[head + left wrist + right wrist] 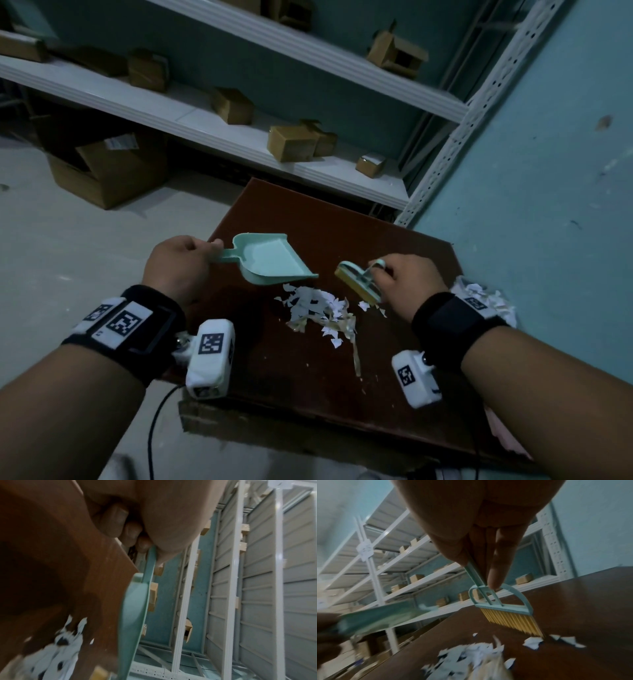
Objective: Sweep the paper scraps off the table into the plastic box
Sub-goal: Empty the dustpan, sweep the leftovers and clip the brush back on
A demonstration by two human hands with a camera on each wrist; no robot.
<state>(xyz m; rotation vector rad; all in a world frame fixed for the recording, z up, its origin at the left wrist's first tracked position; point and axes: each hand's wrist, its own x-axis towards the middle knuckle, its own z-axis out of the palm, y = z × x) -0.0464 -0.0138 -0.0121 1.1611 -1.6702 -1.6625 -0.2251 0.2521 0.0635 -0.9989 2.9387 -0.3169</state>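
Note:
A pile of white paper scraps [318, 311] lies mid-table on the dark brown table [308, 370]. My left hand [181, 263] grips the handle of a mint-green dustpan [274, 258], held above the table just behind the pile, its lip tilted down toward the scraps. My right hand [407, 279] grips the handle of a small mint brush with yellow bristles [359, 284], its bristles [513, 622] touching down beside a few stray scraps [532, 642]. The dustpan [133, 612] appears edge-on in the left wrist view, and blurred [376, 616] in the right wrist view. More scraps [486, 298] heap behind my right wrist.
White metal shelves [239, 120] with small cardboard boxes [291, 142] stand beyond the table. A large open carton [106, 168] sits on the floor at left. A teal wall [548, 171] borders the table on the right. A black cable [154, 428] hangs below my left wrist.

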